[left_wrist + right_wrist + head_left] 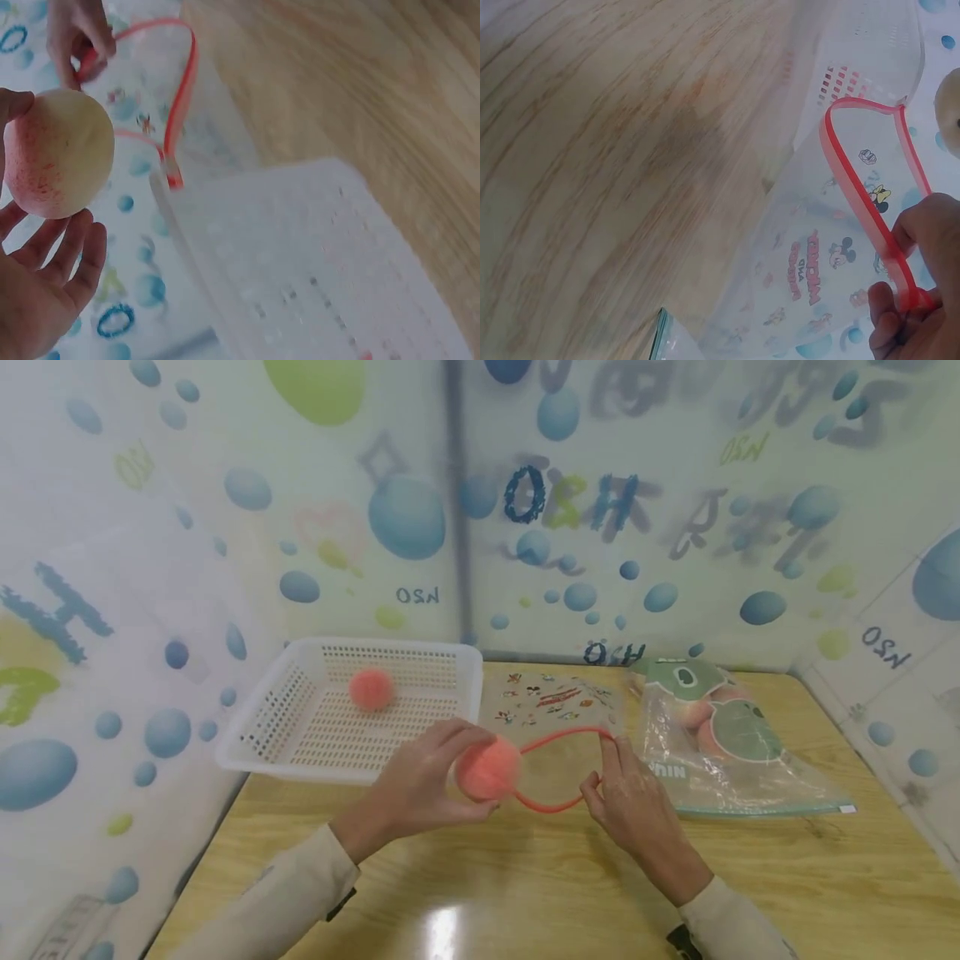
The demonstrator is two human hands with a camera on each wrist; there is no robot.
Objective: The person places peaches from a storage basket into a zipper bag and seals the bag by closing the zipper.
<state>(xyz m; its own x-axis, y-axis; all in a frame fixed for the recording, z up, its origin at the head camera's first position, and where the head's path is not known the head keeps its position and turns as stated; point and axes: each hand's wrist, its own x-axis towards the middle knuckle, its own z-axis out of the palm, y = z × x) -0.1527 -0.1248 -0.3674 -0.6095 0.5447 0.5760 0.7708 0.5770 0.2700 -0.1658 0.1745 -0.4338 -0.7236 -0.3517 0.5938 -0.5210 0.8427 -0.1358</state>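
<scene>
A pink and cream peach (pixel 487 768) is in my left hand (pixel 420 777), pinched between the thumb and the fingers. In the left wrist view the peach (pixel 71 154) shows its pale side. My right hand (pixel 633 802) grips the red rim of a clear zip bag (pixel 802 277) printted with cartoon figures. The bag's red mouth (pixel 855 187) is spread into a loop. The peach is at the left end of that loop in the head view; whether it touches the rim I cannot tell.
A white plastic basket (pixel 292 767) with one pink peach (pixel 371 690) stands at the left on the wooden table (pixel 570 893). To the right lies a second clear zip bag (pixel 780 789) with green prints and several peaches inside. Patterned walls enclose the table's back and sides.
</scene>
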